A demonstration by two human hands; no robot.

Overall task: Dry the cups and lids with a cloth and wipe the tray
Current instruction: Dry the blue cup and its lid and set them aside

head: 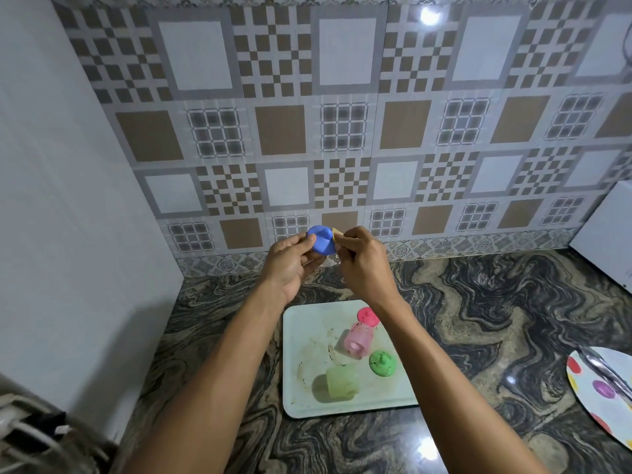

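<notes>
Lid drying, frame centre: left hand [290, 260] pinches blue lid [321, 240]; right hand [362, 263] grips cloth [336, 232] at its rim. Best: rotate lid, rub folds thoroughly.

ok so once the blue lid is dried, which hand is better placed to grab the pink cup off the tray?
Probably right. The left hand grips the blue lid; the right hand pinches only a small cloth, and its forearm passes directly above the pink cup on the tray.
</notes>
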